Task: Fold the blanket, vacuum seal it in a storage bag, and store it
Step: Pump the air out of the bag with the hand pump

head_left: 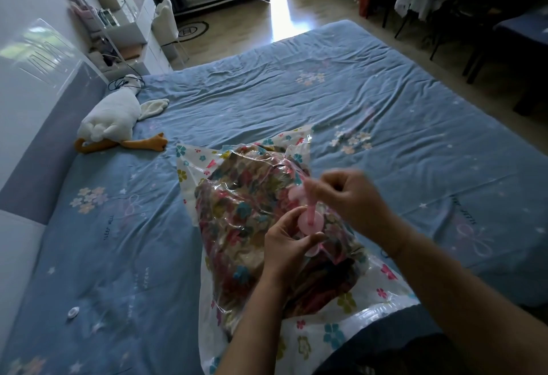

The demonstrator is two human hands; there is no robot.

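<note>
A flowered blanket (246, 220) lies folded inside a clear storage bag (189, 167) printed with coloured flowers, on the blue bed. A pink hand pump (310, 219) stands upright on the bag's valve. My left hand (286, 244) grips the pump's round body near its base. My right hand (344, 193), blurred with motion, holds the pump's pink handle above it. The bag's plastic is wrinkled tight over the blanket.
A white goose plush toy (114, 119) lies at the bed's left side by the grey headboard (38, 149). A small white cap (72, 311) sits on the blue sheet (385, 92). A white desk and chair (164, 23) stand beyond the bed, dark furniture at right.
</note>
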